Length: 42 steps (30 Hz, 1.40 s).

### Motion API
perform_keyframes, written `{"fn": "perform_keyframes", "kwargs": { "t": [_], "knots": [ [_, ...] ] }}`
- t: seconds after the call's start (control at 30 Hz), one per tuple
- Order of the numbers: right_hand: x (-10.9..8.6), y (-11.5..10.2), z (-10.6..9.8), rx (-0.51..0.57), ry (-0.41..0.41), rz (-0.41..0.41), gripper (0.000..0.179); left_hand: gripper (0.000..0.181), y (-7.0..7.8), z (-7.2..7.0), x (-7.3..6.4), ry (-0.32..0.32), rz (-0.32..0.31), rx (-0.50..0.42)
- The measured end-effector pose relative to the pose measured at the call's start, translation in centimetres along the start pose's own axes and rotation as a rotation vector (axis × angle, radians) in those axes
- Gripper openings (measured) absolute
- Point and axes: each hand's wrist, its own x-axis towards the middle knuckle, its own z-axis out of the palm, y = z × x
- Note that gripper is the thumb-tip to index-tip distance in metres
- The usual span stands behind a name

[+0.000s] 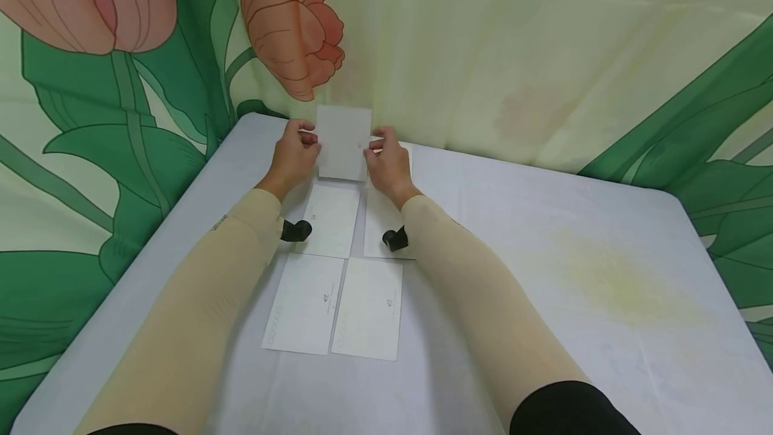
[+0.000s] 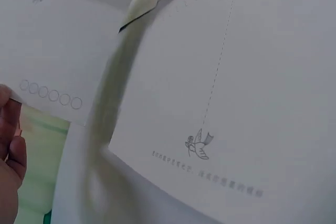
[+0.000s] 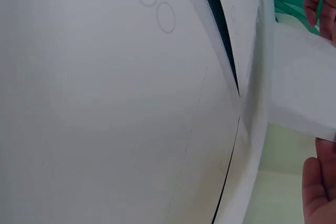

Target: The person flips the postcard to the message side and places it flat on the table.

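Both hands hold one white postcard (image 1: 343, 143) upright over the table's far edge. My left hand (image 1: 292, 158) pinches its left edge between thumb and fingers, and my right hand (image 1: 389, 165) pinches the right edge. A row of small circles and a small printed mark show on the held postcard (image 2: 47, 51) in the left wrist view. Below the hands lie more postcards in two columns: a middle-left one (image 1: 329, 220), a middle-right one (image 1: 377, 220) partly under the right forearm's camera, a front-left one (image 1: 304, 304) and a front-right one (image 1: 367, 311). Another pokes out behind the right hand.
A white cloth covers the table (image 1: 543, 254), with a yellowish patch at the right. Behind it hangs a flower-printed curtain (image 1: 483, 52). Black wrist cameras (image 1: 395, 240) stick inward from both beige sleeves (image 1: 477, 274), above the postcards.
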Motion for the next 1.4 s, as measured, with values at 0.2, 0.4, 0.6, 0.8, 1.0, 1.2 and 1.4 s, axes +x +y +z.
{"fn": "perform_keyframes", "kwargs": {
  "t": [0.2, 0.4, 0.6, 0.8, 1.0, 1.2, 1.4],
  "knots": [
    [-0.2, -0.1, 0.0, -0.032, -0.017, -0.055, 0.034, 0.031, 0.0, 0.1, -0.1, 0.011, 0.029, 0.039],
    [-0.1, -0.1, -0.1, -0.105, -0.084, -0.020, 0.046, 0.040, -0.3, 0.4, 0.0, -0.033, 0.055, 0.113],
    [0.1, 0.2, 0.4, -0.193, -0.114, -0.029, 0.052, 0.048, -0.7, 0.6, 0.0, -0.080, 0.014, 0.111],
    [0.1, 0.5, 0.8, -0.181, -0.084, -0.005, 0.045, 0.054, -0.9, 0.9, -0.2, -0.140, -0.002, 0.096],
    [0.3, 0.5, 1.0, -0.190, -0.106, -0.005, 0.049, 0.058, -1.4, 1.1, -0.2, -0.184, -0.014, 0.127],
    [0.5, 0.4, 1.3, -0.249, -0.182, -0.001, 0.059, 0.060, -1.8, 1.2, -0.2, -0.208, -0.011, 0.153],
    [0.4, 0.6, 1.3, -0.258, -0.245, 0.019, 0.066, 0.064, -2.0, 1.3, 0.0, -0.247, -0.010, 0.178]
  ]
}}
